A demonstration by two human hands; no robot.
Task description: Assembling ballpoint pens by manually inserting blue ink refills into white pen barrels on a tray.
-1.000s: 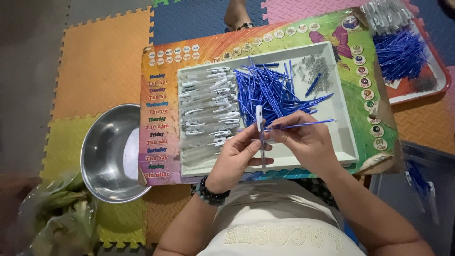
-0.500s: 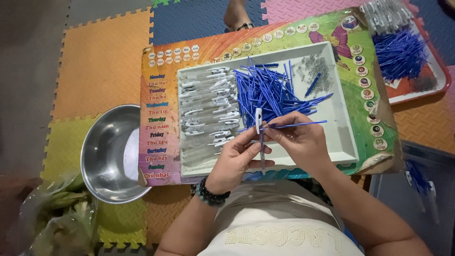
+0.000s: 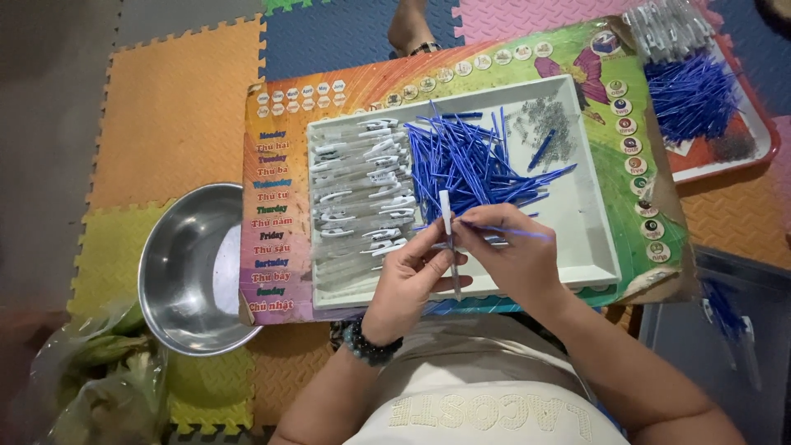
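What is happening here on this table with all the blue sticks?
A person sits at a low board and puts pens together. The left hand holds a clear pen barrel upright, and the right hand holds a thin blue refill with its tip at the barrel. In front lies a white tray with a pile of blue refills and a row of clear barrels. A steel bowl stands to the left, and a red tray with more parts at the far right.

The red tray [image 3: 762,136] top right runs off the frame edge. The bag of greens [image 3: 91,387] bottom left is blurry and cut off, and the foot [image 3: 409,29] at the top is cropped.
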